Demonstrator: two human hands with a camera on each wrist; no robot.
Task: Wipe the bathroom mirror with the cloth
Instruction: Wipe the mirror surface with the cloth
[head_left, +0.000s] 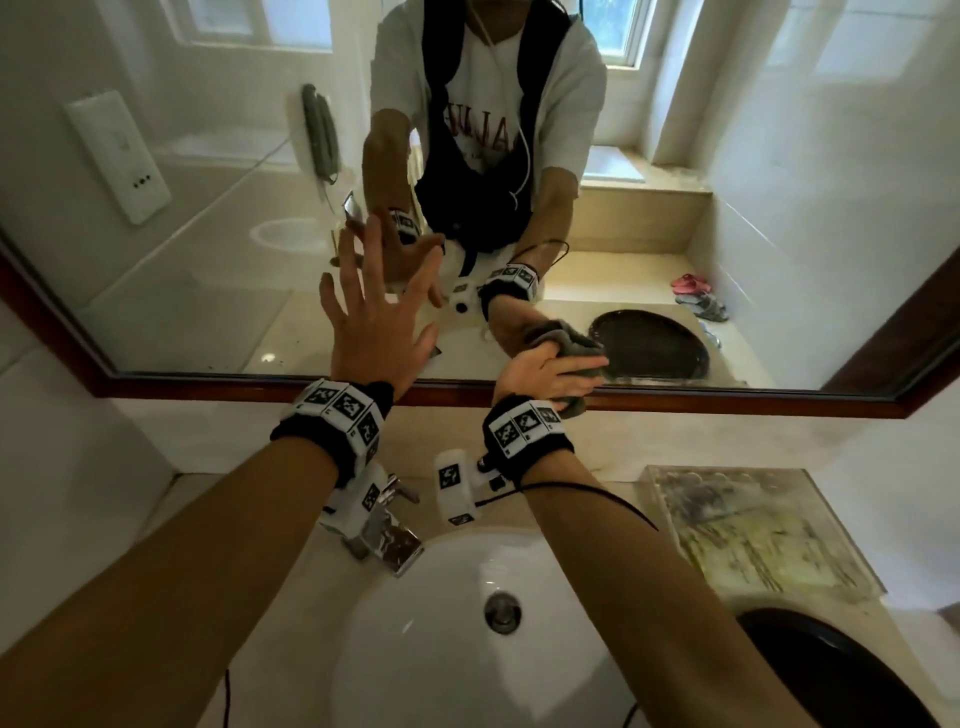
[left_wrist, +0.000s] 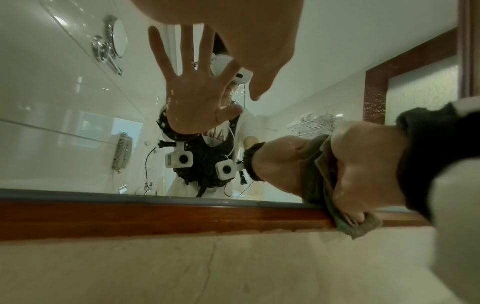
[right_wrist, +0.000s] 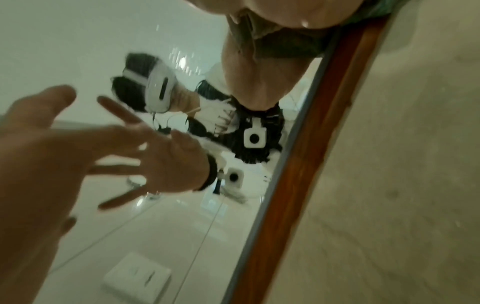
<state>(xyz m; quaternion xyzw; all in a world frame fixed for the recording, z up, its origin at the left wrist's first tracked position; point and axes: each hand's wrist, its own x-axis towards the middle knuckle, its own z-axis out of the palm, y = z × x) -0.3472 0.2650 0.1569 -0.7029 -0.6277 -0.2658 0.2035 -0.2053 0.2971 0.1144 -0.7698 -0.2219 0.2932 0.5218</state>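
Observation:
The mirror (head_left: 208, 270) in a brown wooden frame (head_left: 260, 387) fills the wall ahead. My right hand (head_left: 545, 371) grips a bunched grey-green cloth (head_left: 574, 406) and presses it on the glass at the bottom edge, right of centre; a fold hangs over the frame. From the left wrist the cloth (left_wrist: 318, 176) sits squeezed between the right hand (left_wrist: 369, 164) and the glass. My left hand (head_left: 376, 317) is raised left of it, fingers spread and straight, holding nothing, fingertips about meeting their reflection. The right wrist view shows the left hand (right_wrist: 39, 154) blurred.
Below the mirror is a beige stone ledge (left_wrist: 182, 267). A white basin (head_left: 467, 649) with a chrome tap (head_left: 392, 538) lies under my forearms. A patterned glass tray (head_left: 753, 535) and a black round dish (head_left: 831, 680) sit on the counter at the right.

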